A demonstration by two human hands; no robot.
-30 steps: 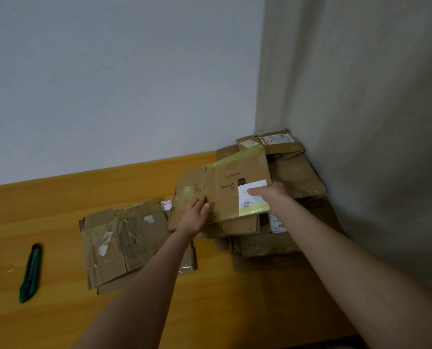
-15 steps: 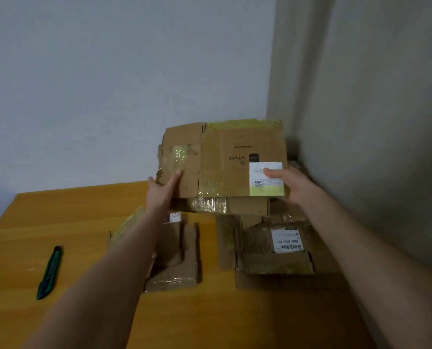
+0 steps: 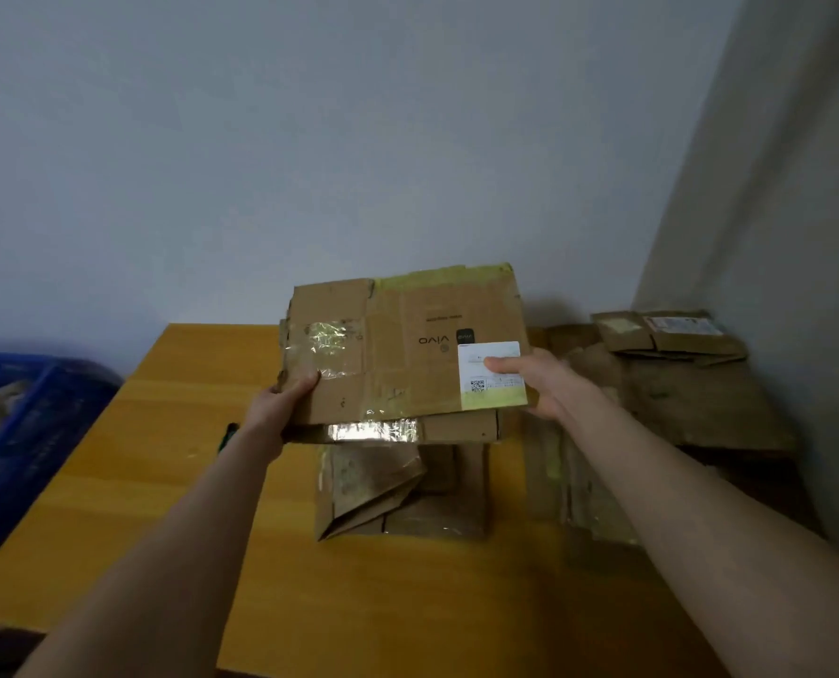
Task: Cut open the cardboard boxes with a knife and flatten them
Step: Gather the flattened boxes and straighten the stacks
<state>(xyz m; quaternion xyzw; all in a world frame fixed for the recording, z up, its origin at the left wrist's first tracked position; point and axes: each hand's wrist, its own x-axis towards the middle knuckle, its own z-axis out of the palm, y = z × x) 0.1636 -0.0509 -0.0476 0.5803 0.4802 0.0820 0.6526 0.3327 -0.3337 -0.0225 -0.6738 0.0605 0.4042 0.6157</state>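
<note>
Note box (image 3: 408, 349) raised above table (image 3: 138, 482), mid-scene, clasped at left edge by left hand (image 3: 285, 398), pinched at label corner by right hand (image 3: 540, 384). Expect slippage on glossy tape. Watch hanging lower flap: likely snag on folded cardboard (image 3: 398, 491) beneath. Knife (image 3: 227, 437) mostly hidden behind left forearm.

One camera sits on the person's head and looks forward and down along both forearms, towards the room corner (image 3: 645, 286). The left hand (image 3: 283, 408) and right hand (image 3: 547, 384), gripping a flattened cardboard box (image 3: 408, 364), lie in the middle of the view, near the lens. The wooden table (image 3: 163, 482) fills the lower half; a blue crate (image 3: 26, 433) shows at the left edge.
</note>
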